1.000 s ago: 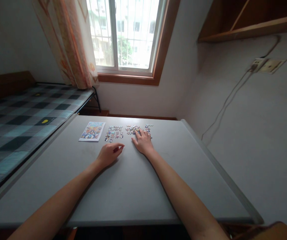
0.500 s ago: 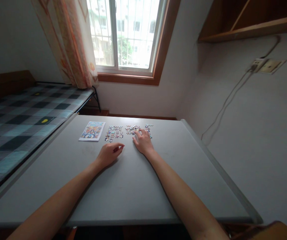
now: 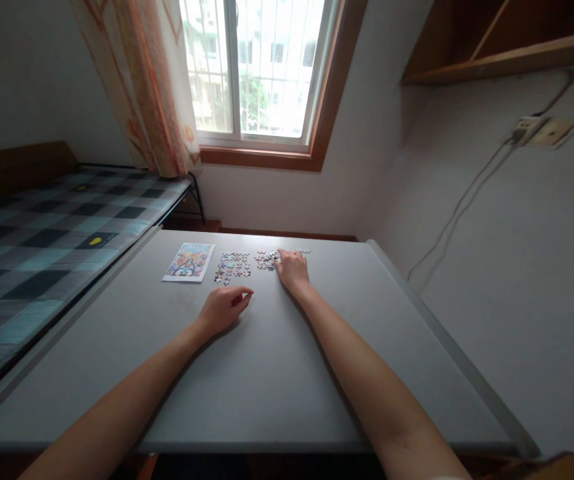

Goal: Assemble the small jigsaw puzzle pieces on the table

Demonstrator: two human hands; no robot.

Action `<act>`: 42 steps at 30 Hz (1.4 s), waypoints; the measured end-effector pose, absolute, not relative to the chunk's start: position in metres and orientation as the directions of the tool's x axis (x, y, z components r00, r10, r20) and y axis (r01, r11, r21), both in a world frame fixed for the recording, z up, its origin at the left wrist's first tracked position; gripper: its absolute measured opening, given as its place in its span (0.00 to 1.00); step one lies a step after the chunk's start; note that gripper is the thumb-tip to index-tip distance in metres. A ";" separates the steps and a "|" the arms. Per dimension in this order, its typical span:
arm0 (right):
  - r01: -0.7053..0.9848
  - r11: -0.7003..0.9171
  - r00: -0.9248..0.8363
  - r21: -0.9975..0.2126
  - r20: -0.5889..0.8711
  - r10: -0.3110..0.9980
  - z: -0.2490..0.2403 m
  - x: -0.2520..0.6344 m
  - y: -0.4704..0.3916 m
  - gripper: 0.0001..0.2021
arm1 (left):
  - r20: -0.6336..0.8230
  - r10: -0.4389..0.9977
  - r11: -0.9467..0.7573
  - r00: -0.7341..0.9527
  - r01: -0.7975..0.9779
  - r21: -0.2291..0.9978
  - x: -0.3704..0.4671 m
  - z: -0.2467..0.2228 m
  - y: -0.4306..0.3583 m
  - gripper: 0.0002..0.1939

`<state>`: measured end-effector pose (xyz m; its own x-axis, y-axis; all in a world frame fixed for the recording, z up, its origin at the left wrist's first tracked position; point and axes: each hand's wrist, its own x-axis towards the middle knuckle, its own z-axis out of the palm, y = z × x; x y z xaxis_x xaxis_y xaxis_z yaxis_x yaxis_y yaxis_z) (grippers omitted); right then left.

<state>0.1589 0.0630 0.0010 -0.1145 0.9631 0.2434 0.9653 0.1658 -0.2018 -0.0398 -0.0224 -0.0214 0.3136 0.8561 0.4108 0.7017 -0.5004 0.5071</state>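
Note:
Small jigsaw puzzle pieces lie in groups on the grey table (image 3: 277,373). My right hand (image 3: 294,270) is at the right edge of the middle pile of puzzle pieces (image 3: 267,260). Its forefinger and thumb are apart at the pile, the other fingers bent; no piece shows between them. My left hand (image 3: 223,310) rests on the table just in front of the left group of pieces (image 3: 235,257). Its thumb and forefinger come together in a pinch, and anything between them is too small to see. Beyond my right hand a short strip of pieces (image 3: 303,251) shows, partly hidden.
A colourful picture sheet (image 3: 190,262) lies left of the pieces. On the left stands a bed (image 3: 131,193) with a checked cover. A wall with a socket (image 3: 527,129) and hanging cable is on the right, a window (image 3: 257,80) straight ahead.
My right hand has turned slightly and its fingers have drawn in from a wider spread, now beside the middle pile. My left hand keeps its pose. The whole view has shifted slightly.

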 end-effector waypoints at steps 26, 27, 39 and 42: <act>0.066 0.049 -0.164 -0.997 0.038 0.986 0.003 0.151 0.030 0.18 | 0.424 0.857 -0.497 0.294 0.692 0.523 -0.037 -0.017 -0.024 0.12; 0.019 0.032 -0.181 -0.999 0.028 0.983 0.001 0.149 0.024 0.19 | 0.424 0.859 -0.492 0.288 0.694 0.525 -0.037 -0.017 -0.024 0.13; -0.128 0.084 -0.263 -0.988 0.116 0.958 -0.016 0.140 -0.001 0.16 | 0.464 0.856 -0.480 0.230 0.686 0.546 -0.038 -0.021 -0.023 0.12; -0.124 0.102 -0.279 -0.987 0.133 0.951 -0.018 0.140 -0.005 0.15 | 0.464 0.844 -0.507 0.270 0.684 0.524 -0.040 -0.021 -0.023 0.09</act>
<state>0.1396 -0.0048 -0.0184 -0.2790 0.9510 0.1332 -0.1241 0.1018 -0.9870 -0.0395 -0.0232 -0.0213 0.2699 0.8438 0.4638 0.6841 -0.5070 0.5244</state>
